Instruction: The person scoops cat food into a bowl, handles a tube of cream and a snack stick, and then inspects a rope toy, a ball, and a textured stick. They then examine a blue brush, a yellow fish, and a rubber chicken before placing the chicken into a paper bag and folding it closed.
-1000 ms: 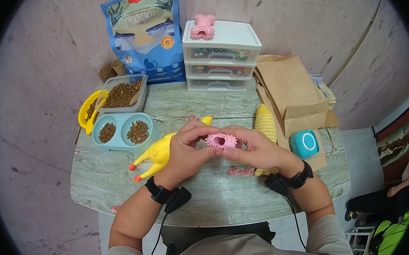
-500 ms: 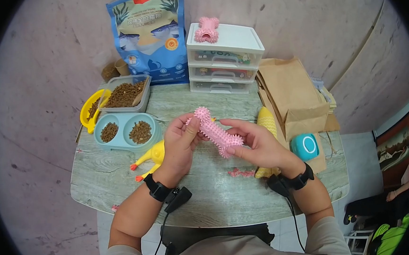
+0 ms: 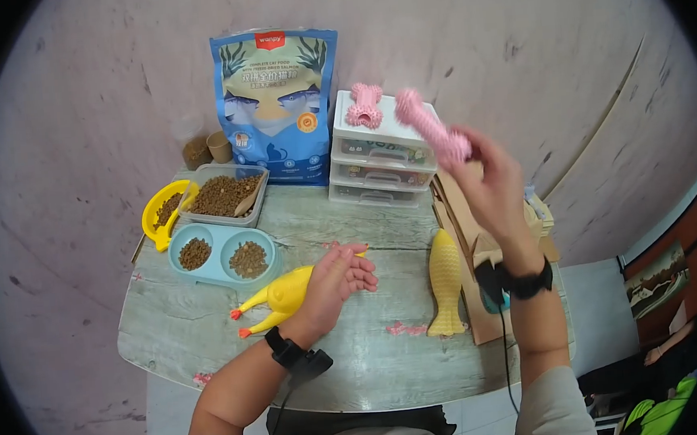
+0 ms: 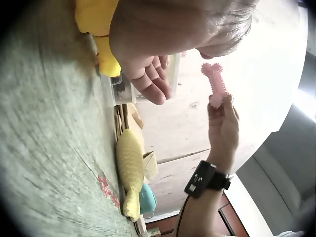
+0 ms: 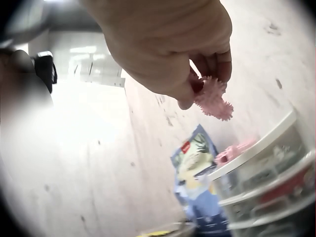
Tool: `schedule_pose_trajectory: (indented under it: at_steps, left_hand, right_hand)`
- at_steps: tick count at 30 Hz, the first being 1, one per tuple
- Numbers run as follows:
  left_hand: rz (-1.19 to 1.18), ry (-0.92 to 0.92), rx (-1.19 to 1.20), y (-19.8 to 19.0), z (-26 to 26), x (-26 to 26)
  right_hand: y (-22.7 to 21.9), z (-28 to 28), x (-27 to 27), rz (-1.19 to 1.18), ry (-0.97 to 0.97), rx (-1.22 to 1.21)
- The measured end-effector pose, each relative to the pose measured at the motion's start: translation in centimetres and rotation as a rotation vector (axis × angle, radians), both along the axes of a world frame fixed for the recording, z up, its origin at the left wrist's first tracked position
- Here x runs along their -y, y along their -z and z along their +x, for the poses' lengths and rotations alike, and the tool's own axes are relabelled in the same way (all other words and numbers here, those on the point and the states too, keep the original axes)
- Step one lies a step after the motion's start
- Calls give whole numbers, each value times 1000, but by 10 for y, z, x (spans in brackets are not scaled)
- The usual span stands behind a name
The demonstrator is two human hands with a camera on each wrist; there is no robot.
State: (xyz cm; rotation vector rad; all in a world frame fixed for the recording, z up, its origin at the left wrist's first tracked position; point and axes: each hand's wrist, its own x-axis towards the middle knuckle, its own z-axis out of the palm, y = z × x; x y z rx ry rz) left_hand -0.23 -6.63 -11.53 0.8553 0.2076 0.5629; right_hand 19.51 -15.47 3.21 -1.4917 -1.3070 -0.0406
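Raised in front of the white drawer unit (image 3: 380, 152), my right hand (image 3: 491, 179) pinches one end of a pink spiky bone-shaped chew toy (image 3: 431, 127). The toy's other end points up and left, overlapping the unit's top in the head view. A second pink bone toy (image 3: 365, 105) lies on that top. My left hand (image 3: 336, 289) is low over the table with fingers loosely bent and nothing in them. It partly hides a yellow rubber chicken (image 3: 289, 293). A yellow fish-shaped toy (image 3: 445, 283) lies to its right.
A blue cat food bag (image 3: 276, 109) stands at the back. At left are a clear tub (image 3: 262, 195) of kibble, a yellow bowl (image 3: 151, 219) and a light-blue double bowl (image 3: 219, 236). Brown paper bags (image 3: 462, 250) lie on the right, beside a teal item (image 4: 147, 198).
My left hand has let go of the bone toy and lowered toward the chicken. My right hand has lifted the toy up and right toward the drawer unit. The head view has tilted upward.
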Motion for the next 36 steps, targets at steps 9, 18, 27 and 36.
schedule_pose_trajectory:
  at_steps: [9,18,27,36]
  left_hand:
    - [7,114,-83,12,3,-6]
    - [18,127,-97,12,2,-5]
    - [36,136,-109,13,3,-7]
    - [40,143,-112,14,4,-8]
  right_hand:
    - [-11,56,-104,-94,177,888]
    - [-6,50,-105,-262,150,582]
    - [-4,42,-106,-243,234,759]
    - [-1,52,-110,-236,309,977]
